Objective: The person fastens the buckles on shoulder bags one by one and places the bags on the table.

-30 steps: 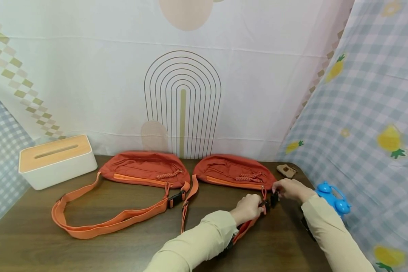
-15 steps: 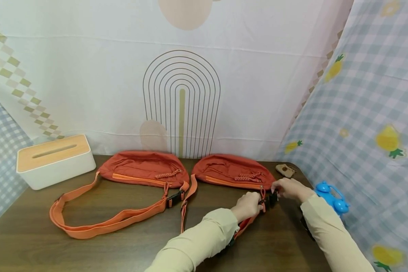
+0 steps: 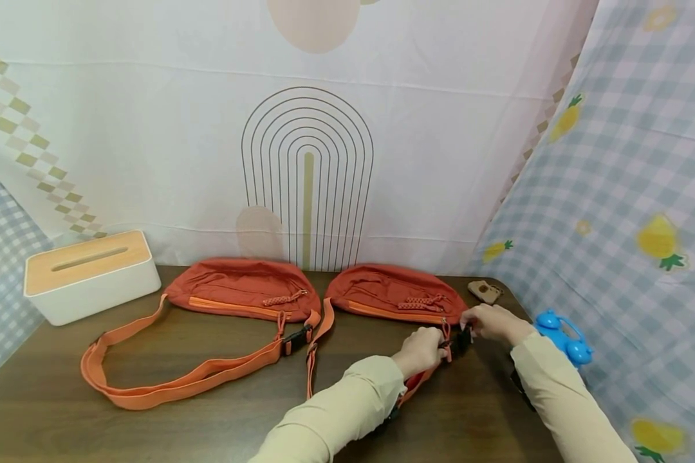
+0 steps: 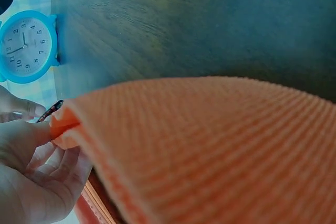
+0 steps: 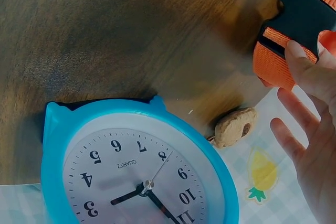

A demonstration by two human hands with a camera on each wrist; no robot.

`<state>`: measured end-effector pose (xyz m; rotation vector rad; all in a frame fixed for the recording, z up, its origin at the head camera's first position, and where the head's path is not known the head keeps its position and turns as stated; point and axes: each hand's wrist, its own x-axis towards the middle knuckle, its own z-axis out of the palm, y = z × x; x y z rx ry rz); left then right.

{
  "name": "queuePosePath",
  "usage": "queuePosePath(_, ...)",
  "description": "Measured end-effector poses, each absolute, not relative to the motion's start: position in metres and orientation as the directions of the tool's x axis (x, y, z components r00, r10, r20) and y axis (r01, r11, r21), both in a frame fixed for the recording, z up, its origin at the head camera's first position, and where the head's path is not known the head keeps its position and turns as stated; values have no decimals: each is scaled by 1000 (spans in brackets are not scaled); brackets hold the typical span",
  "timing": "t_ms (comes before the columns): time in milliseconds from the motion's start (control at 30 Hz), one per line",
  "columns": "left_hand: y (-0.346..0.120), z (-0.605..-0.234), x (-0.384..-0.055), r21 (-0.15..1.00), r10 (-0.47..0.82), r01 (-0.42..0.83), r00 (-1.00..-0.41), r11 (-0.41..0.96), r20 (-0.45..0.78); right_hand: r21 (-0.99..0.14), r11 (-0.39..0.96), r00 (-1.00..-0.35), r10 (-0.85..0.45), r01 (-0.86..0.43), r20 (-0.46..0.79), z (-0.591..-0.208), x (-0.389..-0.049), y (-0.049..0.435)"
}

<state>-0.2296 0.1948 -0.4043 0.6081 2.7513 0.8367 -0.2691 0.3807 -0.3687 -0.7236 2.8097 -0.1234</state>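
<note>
Two red waist bags lie side by side in the head view, the left bag (image 3: 240,287) and the right bag (image 3: 396,292). At the right bag's lower right end, my left hand (image 3: 418,352) pinches an orange strap (image 4: 199,140) close to its black end piece. Just beyond it, my right hand (image 3: 492,323) holds a black buckle half (image 5: 304,11) where the orange webbing threads through it. Prongs on this half point away from my right fingers. Whether the two buckle halves touch is hard to tell.
A blue alarm clock (image 3: 562,337) stands right of my right forearm. Behind my right hand lies a small tan trinket (image 3: 485,291). The left bag's strap (image 3: 145,395) loops across the table, its buckle (image 3: 297,341) fastened. A white tissue box (image 3: 95,283) sits at the back left.
Over the last second the head view has shifted slightly, moving everything a little left. Both hands stay close together at the right bag's end, with the buckle half in my right hand tilting slightly.
</note>
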Motion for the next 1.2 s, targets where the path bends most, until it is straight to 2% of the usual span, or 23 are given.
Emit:
queuePosePath(233,184,-408,-238,680,514,395,-857,617,31,-189,879,-858,-471,-437,-206,-365,-269,383)
queuePosePath(433,175,-410,-247,726,542,410,-838,552,61,-362,809,-799,-558,-463,-226,-365,-271,386)
queuePosePath(500,174,-411,-249,736,547,399,-836,548,46,-414,785,-778,-582,-461,-236,-366,-272,386)
queuePosePath(600,174,-410,-251,742,543,385,-839,549,34,-458,786,-781,-567,-416,-263,-369,-273,388)
queuePosePath(867,176,-409,-252,734,510,354,-860,580,12,-539,744,-782,-580,-395,-228,-375,-272,394)
queuePosePath(1200,180,-411,-253,737,508,371,-860,564,45,-624,739,-823,-503,-253,-262,-380,-268,396)
